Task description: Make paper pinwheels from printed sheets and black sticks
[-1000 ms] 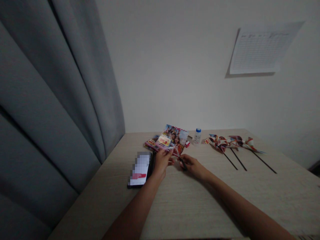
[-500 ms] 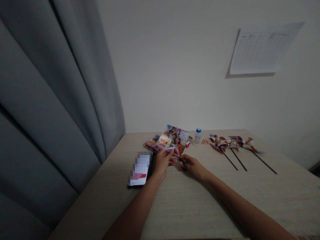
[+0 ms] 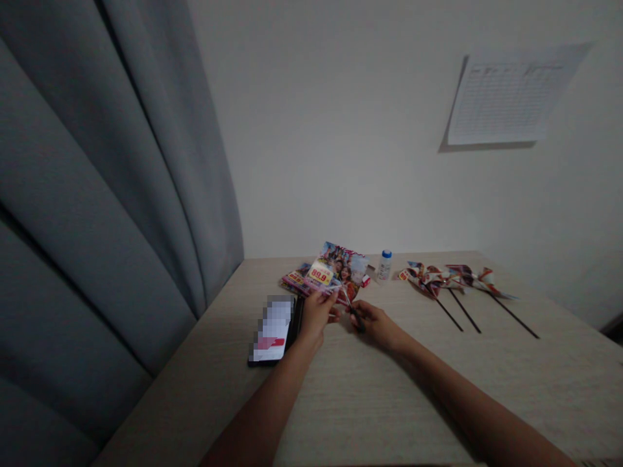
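My left hand (image 3: 319, 312) grips the lower edge of a colourful printed sheet (image 3: 346, 266), which is raised over the table. In my right hand (image 3: 374, 319) is a pair of scissors with dark handles (image 3: 358, 320), its blades pointing up and left against the sheet's lower edge. More printed paper (image 3: 294, 279) lies behind and to the left of the held sheet. A phone (image 3: 273, 329) with a lit screen rests beside my left forearm.
A small bottle with a blue cap (image 3: 384, 264) stands right of the sheet. Farther right lie several folded paper pinwheels (image 3: 457, 279) on dark sticks. A grey curtain (image 3: 121, 194) hangs at the left. A printed form (image 3: 501, 104) is on the wall above the table (image 3: 389, 402).
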`<state>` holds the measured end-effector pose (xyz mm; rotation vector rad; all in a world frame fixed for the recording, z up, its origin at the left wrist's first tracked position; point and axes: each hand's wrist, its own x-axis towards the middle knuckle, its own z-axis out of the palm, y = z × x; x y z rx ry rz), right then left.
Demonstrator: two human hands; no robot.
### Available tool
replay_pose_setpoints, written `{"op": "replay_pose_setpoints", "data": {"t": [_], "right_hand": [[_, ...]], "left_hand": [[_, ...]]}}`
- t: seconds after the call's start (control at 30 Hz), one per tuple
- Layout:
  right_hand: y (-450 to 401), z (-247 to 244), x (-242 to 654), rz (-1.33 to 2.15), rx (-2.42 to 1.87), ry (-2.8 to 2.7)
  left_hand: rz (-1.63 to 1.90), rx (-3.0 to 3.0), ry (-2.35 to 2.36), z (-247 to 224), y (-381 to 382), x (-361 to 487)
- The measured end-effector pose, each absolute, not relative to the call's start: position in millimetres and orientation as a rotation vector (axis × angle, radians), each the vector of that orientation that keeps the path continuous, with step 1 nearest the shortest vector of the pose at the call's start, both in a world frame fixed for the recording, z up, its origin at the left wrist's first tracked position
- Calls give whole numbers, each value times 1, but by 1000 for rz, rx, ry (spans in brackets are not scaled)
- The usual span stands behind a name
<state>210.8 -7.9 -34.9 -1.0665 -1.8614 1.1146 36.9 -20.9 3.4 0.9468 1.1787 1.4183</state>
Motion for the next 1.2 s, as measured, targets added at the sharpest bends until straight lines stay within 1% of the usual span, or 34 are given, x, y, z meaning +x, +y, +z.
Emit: {"op": "replay_pose_setpoints", "data": {"t": [0.23,0.73,1.2], "right_hand": [[-8,-32,212,1151,-1055,-1882],[-9,-30,213,1030,-1101,-1970],[-15,-9,223,986,-1179,-2066]], "left_hand": [[1417,939,1180,5,-21,38],[1422,918,1184,7,-23,38],[1450,909,1278,-1,-14,30]]}}
